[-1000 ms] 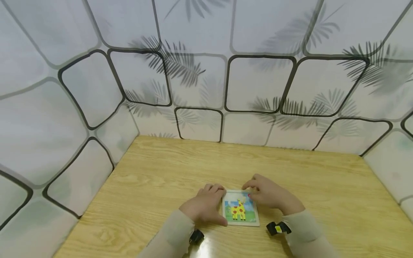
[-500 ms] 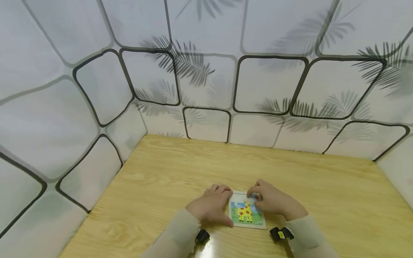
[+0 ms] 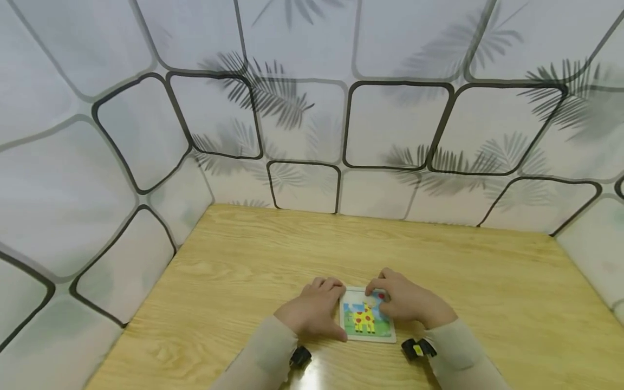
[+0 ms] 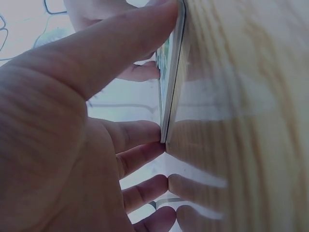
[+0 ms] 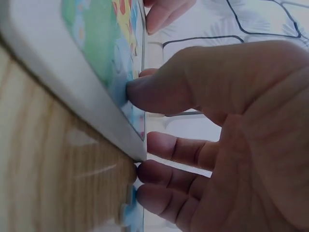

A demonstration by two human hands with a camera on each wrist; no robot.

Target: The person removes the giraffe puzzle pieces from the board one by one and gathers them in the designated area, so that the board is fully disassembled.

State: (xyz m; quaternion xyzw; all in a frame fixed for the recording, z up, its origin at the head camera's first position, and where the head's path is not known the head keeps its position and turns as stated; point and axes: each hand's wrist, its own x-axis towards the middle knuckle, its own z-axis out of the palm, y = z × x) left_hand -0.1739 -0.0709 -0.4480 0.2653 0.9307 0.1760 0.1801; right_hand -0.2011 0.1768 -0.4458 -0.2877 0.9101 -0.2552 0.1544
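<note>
A jigsaw puzzle [image 3: 358,323] of a yellow giraffe with red spots lies in a shallow white frame [image 3: 370,340] on the table. The left hand [image 3: 314,311] spans the frame's left side, thumb at the near corner, fingertips at the far corner. In the left wrist view its fingers reach out fairly straight along the edge. The right hand [image 3: 407,299] has its thumb [image 5: 154,94] and index finger curved over a blue puzzle piece with a red dot [image 3: 381,296], top right. The right palm hides part of that corner. Its other fingers touch the frame's edge and table.
A light blue piece [image 5: 129,210] lies on the table [image 3: 253,260] under the right hand's fingers in the right wrist view. The patterned wall [image 3: 302,184] borders the table at the back and sides. Black wrist cameras [image 3: 416,348] sit low beside the sleeves.
The right index finger has moved from the frame's top edge inward onto the puzzle's upper part. The left hand keeps its place at the frame. The head view shifted right, then back left.
</note>
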